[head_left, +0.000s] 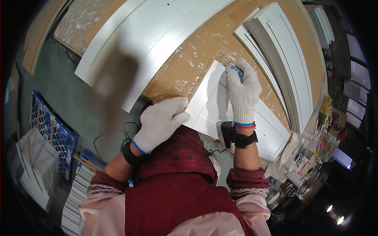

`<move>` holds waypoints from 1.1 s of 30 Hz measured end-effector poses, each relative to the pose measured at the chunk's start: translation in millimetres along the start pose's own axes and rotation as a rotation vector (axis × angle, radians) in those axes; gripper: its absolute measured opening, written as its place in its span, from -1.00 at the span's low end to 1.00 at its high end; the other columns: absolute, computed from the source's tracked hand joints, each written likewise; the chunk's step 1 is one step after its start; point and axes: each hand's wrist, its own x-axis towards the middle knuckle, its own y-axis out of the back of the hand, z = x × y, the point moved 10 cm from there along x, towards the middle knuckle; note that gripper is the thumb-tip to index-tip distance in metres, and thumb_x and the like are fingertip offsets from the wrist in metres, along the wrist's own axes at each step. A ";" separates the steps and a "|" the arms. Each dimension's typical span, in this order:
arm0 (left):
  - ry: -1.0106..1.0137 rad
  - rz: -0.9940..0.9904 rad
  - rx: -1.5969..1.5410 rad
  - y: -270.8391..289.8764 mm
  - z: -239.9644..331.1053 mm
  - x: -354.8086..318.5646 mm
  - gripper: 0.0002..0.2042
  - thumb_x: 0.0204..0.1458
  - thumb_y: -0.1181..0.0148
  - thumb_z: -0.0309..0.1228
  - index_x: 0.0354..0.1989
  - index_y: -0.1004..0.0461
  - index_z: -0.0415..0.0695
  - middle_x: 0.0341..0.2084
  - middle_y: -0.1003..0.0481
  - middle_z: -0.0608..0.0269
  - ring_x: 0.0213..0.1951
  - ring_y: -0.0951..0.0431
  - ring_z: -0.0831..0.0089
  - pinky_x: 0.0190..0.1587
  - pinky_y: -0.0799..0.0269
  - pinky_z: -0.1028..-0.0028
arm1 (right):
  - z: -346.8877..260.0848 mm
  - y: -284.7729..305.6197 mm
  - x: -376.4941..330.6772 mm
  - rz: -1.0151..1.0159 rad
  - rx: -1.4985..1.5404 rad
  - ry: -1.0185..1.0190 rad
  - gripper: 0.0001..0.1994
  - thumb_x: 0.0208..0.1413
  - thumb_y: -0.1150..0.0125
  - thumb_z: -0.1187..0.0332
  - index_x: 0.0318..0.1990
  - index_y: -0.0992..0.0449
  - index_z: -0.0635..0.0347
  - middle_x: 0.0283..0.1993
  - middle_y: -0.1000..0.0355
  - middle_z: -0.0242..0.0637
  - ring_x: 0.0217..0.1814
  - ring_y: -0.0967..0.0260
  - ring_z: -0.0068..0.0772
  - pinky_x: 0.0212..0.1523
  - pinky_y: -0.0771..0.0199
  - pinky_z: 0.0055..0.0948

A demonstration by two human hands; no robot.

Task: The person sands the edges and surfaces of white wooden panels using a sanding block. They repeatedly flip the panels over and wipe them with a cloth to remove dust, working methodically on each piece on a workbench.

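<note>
A small white panel (212,111) with recessed grooves lies in front of me on a brown, paint-flecked work surface (179,65). My left hand (163,121), in a white knit glove, pinches the panel's left edge between thumb and fingers. Above the panel's far part, my gloved right hand (245,91) is closed around a small blue block (237,71). The glove covers most of that block, and I cannot tell whether its underside touches the panel. A black strapped device (238,135) sits on my right wrist.
A large white panel (157,41) overhangs the surface at the far left. Stacked white panels (277,59) stand on the right. Left on the floor are a blue plastic pallet (51,128) and piled white boards (38,163). Clutter (307,161) fills the right side. A blurred brown shape hangs close at left.
</note>
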 end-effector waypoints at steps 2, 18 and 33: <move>0.013 -0.001 -0.006 -0.7 -2.1 -0.3 -0.56 -0.02 -0.32 -0.20 0.04 -0.53 -0.10 -0.16 -0.61 0.12 -0.09 -0.62 0.23 -0.02 -0.49 0.37 | -0.2 -2.2 0.1 -0.028 0.013 -0.013 -0.57 0.08 -0.33 0.13 0.00 -0.58 0.26 -0.10 -0.56 -0.18 -0.06 -0.50 -0.38 0.03 -0.44 -0.44; 0.033 -0.089 -0.003 -5.3 -3.2 4.9 -0.67 0.00 -0.25 -0.20 -0.09 -0.52 -0.07 -0.27 -0.56 0.16 -0.17 -0.57 0.19 -0.12 -0.46 0.35 | -8.7 -5.9 -18.2 -0.175 0.106 -0.066 -0.68 0.08 -0.22 0.21 -0.10 -0.59 0.22 -0.17 -0.55 -0.05 -0.13 -0.50 -0.06 -0.03 -0.45 -0.30; 0.110 -0.097 -0.179 13.9 -16.6 -11.1 -0.71 0.14 -0.14 -0.23 -0.18 -0.56 -0.23 -0.48 -0.56 0.20 -0.46 -0.57 0.47 -0.31 -0.45 0.46 | 23.1 2.9 -114.5 -0.279 0.377 -0.190 -0.70 0.06 -0.32 0.35 -0.05 -0.59 0.25 -0.19 -0.54 -0.20 -0.12 -0.49 -0.38 -0.02 -0.47 -0.42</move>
